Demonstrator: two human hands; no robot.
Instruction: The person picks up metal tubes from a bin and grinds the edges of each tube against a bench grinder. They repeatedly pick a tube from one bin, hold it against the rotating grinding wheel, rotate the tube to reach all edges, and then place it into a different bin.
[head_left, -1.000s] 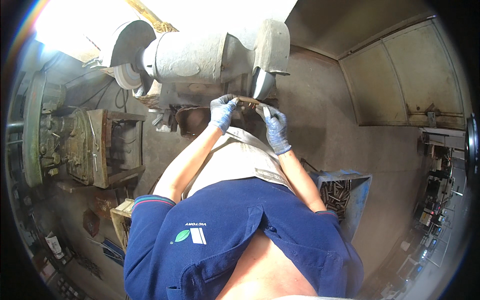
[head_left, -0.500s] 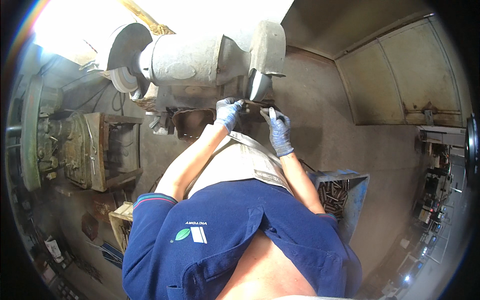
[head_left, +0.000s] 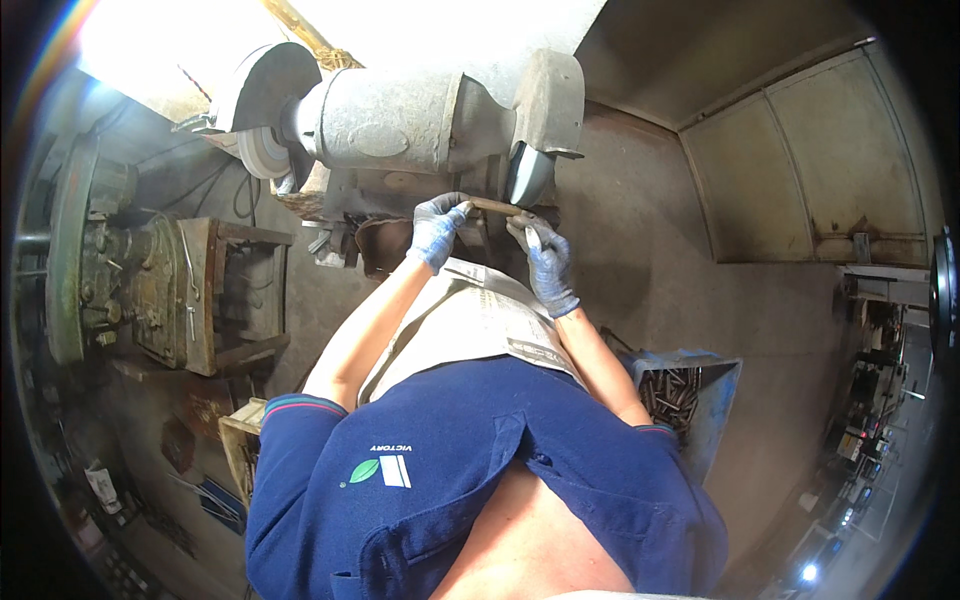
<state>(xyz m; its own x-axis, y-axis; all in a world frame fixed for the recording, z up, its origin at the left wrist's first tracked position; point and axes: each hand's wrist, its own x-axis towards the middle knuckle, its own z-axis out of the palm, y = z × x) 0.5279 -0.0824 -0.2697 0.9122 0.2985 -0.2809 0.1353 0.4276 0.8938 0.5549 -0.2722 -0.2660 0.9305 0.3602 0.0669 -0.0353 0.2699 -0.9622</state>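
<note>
My left hand (head_left: pixel 436 230), in a blue and grey work glove, pinches the left end of a short brownish metal rod (head_left: pixel 492 206). At the rod's other end are the closed fingertips of my right hand (head_left: pixel 547 262), gloved alike. The rod lies nearly crosswise, tilting slightly down to the right. It is just below the right wheel (head_left: pixel 531 178) of a bench grinder (head_left: pixel 385 125); whether they touch I cannot tell. A metal guard (head_left: pixel 553 100) covers the top of that wheel.
Left of the motor is a pale second wheel (head_left: pixel 263 152). A blue bin (head_left: pixel 716 400) with several metal rods stands by my right arm. At the left is a greenish machine (head_left: pixel 150 290) on a frame. A pale printed sheet (head_left: pixel 470 310) covers my lap.
My left hand has shifted left, and more of the rod shows between the hands. My right hand has moved slightly left and down. The whole view has shifted a little.
</note>
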